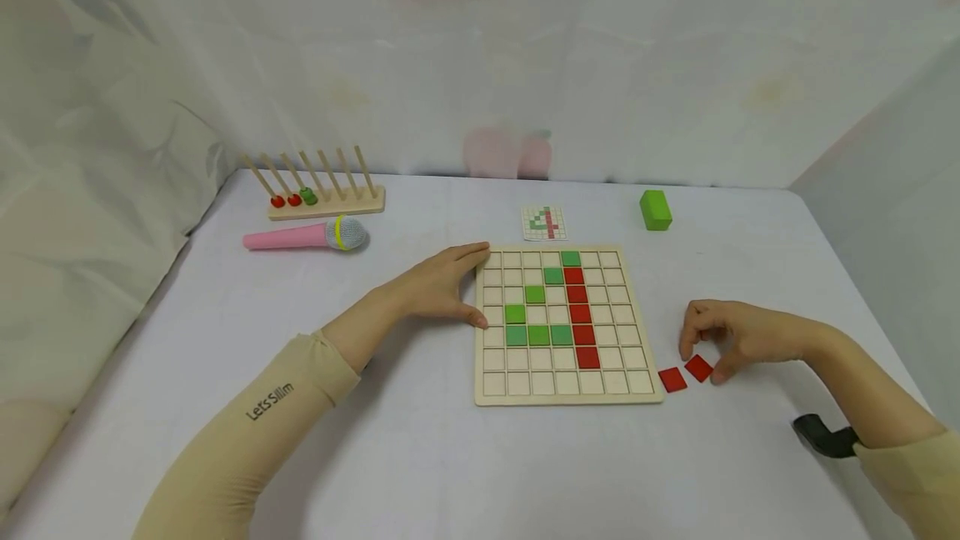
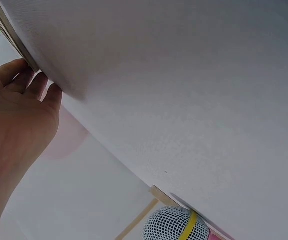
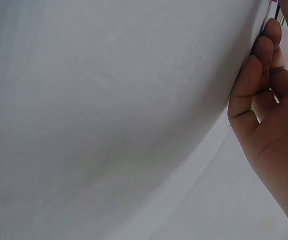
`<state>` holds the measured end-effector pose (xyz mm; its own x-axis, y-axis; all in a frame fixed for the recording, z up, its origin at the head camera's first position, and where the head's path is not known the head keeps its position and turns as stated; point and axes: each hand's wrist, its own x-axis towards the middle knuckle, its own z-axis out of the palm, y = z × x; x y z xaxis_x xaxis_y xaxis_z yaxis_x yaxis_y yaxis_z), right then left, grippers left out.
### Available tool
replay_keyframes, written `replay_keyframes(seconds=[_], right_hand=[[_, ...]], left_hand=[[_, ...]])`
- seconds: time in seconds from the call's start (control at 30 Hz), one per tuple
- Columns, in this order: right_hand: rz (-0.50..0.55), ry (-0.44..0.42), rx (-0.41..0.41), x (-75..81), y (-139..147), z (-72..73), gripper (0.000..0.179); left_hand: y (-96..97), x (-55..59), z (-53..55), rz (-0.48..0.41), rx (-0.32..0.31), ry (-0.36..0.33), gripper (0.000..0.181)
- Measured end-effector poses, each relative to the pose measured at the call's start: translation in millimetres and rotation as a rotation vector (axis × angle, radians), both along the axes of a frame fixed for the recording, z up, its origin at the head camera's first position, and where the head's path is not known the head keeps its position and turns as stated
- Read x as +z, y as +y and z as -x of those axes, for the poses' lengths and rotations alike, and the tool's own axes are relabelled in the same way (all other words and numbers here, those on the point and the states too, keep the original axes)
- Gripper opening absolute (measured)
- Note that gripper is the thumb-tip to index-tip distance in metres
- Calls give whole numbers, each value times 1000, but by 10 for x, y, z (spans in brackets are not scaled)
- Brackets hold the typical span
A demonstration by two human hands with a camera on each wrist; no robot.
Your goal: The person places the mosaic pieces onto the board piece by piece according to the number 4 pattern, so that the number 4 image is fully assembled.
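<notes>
A square wooden grid board point(image 1: 495, 386) lies on the table, with several green tiles point(image 1: 538, 335) and a column of red tiles point(image 1: 577, 294) in its cells. My left hand point(image 1: 442, 283) rests at the board's left edge, fingers extended to its upper corner and thumb lower down. In the left wrist view, those fingertips point(image 2: 53, 92) meet the board's rim. Right of the board, my right hand point(image 1: 738, 336) pinches a loose red tile point(image 1: 699, 368) between thumb and forefinger, low over the table. Another loose red tile point(image 1: 672, 380) lies by the board's lower right corner.
Behind the board lies a small pattern card point(image 1: 544, 223), with a green block point(image 1: 656, 210) to its right. A pink toy microphone point(image 1: 300, 237) and a wooden peg rack point(image 1: 326, 206) with a few beads are at the back left. Fabric walls point(image 1: 637, 65) enclose the table.
</notes>
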<state>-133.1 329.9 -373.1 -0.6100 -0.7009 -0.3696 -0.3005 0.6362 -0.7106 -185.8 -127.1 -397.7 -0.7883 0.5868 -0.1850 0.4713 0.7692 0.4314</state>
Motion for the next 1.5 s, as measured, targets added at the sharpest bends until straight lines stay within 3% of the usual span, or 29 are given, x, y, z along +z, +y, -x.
replay_keyframes(seconds=[0.43,1.0,1.13,1.5], right_hand=[[-58,79,-22,-12,-31,-8,27],[-82,153,-156,109,-107,102,16],[-60,178,-162,163,-184,116,14],[22,135,-128,199,-587,95,13]], left_hand=[[2,-3,-3,1,8,-9,119],[-8,-2,3,1,6,-2,120],[-6,-5,8,4,3,-1,120],[0,4,6,3,-6,-4,119]])
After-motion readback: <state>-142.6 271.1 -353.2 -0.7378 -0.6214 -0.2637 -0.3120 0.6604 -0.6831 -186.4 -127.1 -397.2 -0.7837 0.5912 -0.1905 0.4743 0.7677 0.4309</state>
